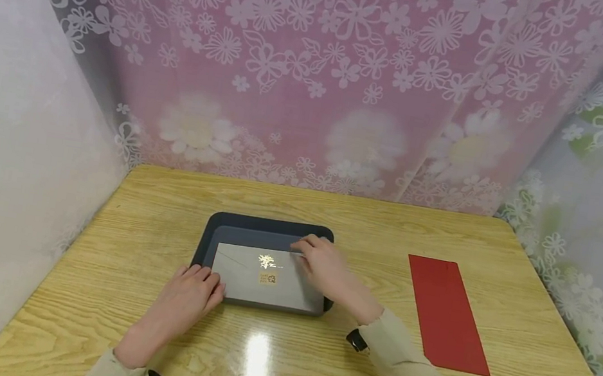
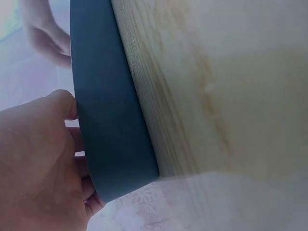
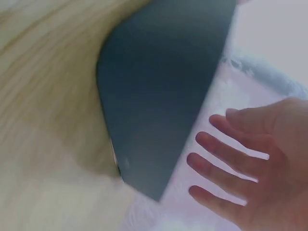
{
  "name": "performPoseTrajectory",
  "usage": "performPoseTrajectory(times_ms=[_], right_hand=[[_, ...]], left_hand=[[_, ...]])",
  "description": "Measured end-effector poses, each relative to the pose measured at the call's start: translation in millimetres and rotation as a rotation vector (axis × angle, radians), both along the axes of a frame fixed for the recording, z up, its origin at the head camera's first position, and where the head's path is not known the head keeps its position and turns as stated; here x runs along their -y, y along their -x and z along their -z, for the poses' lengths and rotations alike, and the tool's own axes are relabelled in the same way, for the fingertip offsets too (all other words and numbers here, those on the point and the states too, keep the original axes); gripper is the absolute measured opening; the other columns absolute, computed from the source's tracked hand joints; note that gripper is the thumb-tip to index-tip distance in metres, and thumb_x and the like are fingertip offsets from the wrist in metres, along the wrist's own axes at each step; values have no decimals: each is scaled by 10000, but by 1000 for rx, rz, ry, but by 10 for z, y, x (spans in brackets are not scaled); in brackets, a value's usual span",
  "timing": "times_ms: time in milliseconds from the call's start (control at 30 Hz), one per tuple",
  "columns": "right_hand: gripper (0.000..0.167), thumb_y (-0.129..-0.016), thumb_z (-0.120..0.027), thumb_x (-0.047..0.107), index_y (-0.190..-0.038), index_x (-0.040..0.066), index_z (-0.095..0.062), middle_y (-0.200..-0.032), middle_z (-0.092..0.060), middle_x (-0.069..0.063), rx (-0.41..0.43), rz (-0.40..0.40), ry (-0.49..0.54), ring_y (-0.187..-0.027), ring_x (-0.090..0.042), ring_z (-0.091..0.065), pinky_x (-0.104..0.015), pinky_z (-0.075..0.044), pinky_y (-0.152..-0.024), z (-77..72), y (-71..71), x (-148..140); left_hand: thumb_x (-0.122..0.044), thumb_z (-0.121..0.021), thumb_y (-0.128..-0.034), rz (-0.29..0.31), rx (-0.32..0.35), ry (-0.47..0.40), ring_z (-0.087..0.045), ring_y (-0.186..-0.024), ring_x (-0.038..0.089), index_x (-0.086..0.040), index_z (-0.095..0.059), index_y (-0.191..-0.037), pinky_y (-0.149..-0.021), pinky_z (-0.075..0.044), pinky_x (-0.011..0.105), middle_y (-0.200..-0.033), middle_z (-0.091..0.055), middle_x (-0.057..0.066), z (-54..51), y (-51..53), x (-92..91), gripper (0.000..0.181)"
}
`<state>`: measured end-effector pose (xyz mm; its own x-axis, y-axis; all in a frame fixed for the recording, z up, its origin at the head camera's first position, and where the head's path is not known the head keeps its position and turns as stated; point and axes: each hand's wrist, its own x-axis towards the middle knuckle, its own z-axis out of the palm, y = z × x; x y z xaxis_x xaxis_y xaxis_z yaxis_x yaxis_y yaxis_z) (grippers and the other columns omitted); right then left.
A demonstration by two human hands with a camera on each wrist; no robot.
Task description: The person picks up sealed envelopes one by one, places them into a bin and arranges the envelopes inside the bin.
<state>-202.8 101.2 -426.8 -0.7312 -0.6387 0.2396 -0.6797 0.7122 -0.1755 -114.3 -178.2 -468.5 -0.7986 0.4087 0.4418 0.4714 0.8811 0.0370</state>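
A dark blue-grey tray (image 1: 266,225) stands on the wooden table. Inside it lies a flat grey packet (image 1: 241,280) with gold characters and a small gold square. My left hand (image 1: 186,294) is at the tray's front left corner, its fingers reaching over the rim beside the packet. In the left wrist view the fingertips of this hand (image 2: 43,149) pass behind the tray wall (image 2: 108,110), so their hold is hidden. Over the packet's far right corner is my right hand (image 1: 327,270); in the right wrist view its fingers (image 3: 221,173) are spread, loosely bent and hold nothing.
A red rectangular packet (image 1: 448,317) lies slanted on the right part of the table (image 1: 160,193). Floral curtains (image 1: 294,83) hang behind the table and along both sides. Light glares off the table just in front of the tray.
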Motion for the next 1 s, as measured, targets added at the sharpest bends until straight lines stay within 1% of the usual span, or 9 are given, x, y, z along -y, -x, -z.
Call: performPoseTrajectory(times_ms=[133,200,233,333,467,567,733,900,1000], right_hand=[[123,-941,-704,55,-1058,19,-713,-1032,-669,-129,-91,68,144,-917,-316,-636,-444,-526,-819,-121,-59,-224],[118,-940,-705,58,-1049,12,-710,-1039,-664,-144,-109,138,165,-942,-344,-625,-465,-519,-840,-163,-90,-368],[120,-943,-703,63,-1051,11,-710,-1048,-664,-151,-112,172,165,-962,-358,-621,-476,-515,-856,-181,-107,-448],[149,-953,-701,107,-1077,26,-722,-1096,-670,-158,-123,284,122,-1012,-378,-622,-473,-538,-804,-204,-161,-718],[209,-957,-705,163,-1125,40,-727,-1144,-674,-168,-125,395,40,-1046,-397,-630,-467,-554,-699,-174,-247,-1107],[261,-947,-710,143,-1161,-5,-702,-1169,-651,-221,-86,446,0,-1062,-435,-612,-502,-550,-727,-117,-313,-1387],[406,-932,-725,148,-1234,-103,-624,-1206,-589,-331,53,508,-110,-1035,-492,-598,-562,-531,-809,-2,-405,-1766],[608,-918,-743,269,-1276,-180,-542,-1215,-561,-403,205,547,-249,-1057,-535,-598,-591,-522,-839,76,-454,-1994],[694,-899,-754,345,-1267,-199,-532,-1190,-566,-412,248,530,-315,-1031,-527,-614,-596,-524,-829,106,-459,-2055]], left_hand=[[-188,-640,-963,-1,9,-1,-391,-632,173,-166,-463,-679,-631,-288,299,-648,-401,-26,-11,-5,-1,335],[-187,-639,-965,-2,15,-3,-391,-634,173,-163,-468,-683,-633,-288,299,-651,-403,-25,-17,-9,-4,331],[-188,-641,-964,-3,15,-1,-393,-635,173,-163,-469,-684,-634,-290,300,-652,-406,-25,-18,-10,-3,330],[-185,-648,-960,-3,13,0,-391,-633,174,-161,-462,-683,-635,-293,303,-651,-403,-24,-16,-13,1,335],[-187,-654,-953,-3,9,5,-385,-629,170,-166,-453,-682,-634,-291,301,-650,-398,-27,-2,-15,10,338],[-188,-649,-957,0,11,1,-391,-631,174,-162,-458,-683,-635,-292,301,-652,-403,-26,-9,-22,2,335],[-187,-648,-956,6,1,-6,-389,-628,174,-159,-451,-676,-633,-292,302,-648,-402,-24,-16,-23,-9,344],[-180,-657,-948,18,-23,-9,-370,-615,172,-160,-430,-666,-626,-277,296,-640,-380,-29,-15,-11,-13,363],[-179,-659,-945,20,-27,-9,-367,-613,170,-163,-421,-663,-625,-273,294,-638,-379,-30,-18,-10,-14,370]])
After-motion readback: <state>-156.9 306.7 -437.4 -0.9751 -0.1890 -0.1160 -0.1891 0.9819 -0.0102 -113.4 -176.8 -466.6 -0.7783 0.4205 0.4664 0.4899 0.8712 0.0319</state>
